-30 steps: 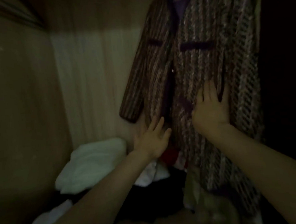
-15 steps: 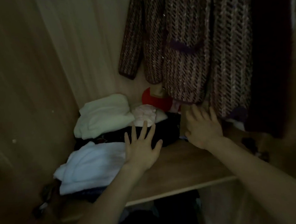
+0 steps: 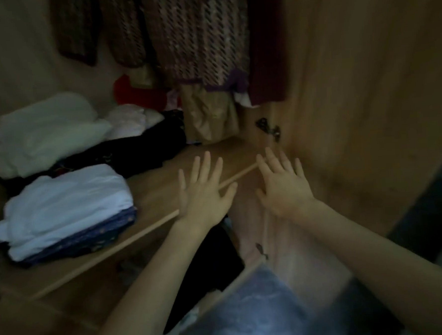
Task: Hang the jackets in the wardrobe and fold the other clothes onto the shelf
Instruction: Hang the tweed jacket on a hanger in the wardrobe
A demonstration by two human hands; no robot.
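Left hand (image 3: 203, 194) and right hand (image 3: 283, 186) are hovering splayed and empty over the shelf (image 3: 164, 191) edge; reaching carelessly risks toppling the folded stack (image 3: 70, 210).

Wooden shelf (image 3: 151, 195), clothes piled on its left half.
White folded stack (image 3: 64, 202) over a navy piece (image 3: 94, 237) near the front edge; black garment (image 3: 136, 151) behind it; white bundle (image 3: 44, 131) at back-left; tan bag (image 3: 209, 116) at back.

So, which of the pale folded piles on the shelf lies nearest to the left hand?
The bluish-white pile at the shelf's front, lying on dark blue patterned cloth. The other white pile sits further back.
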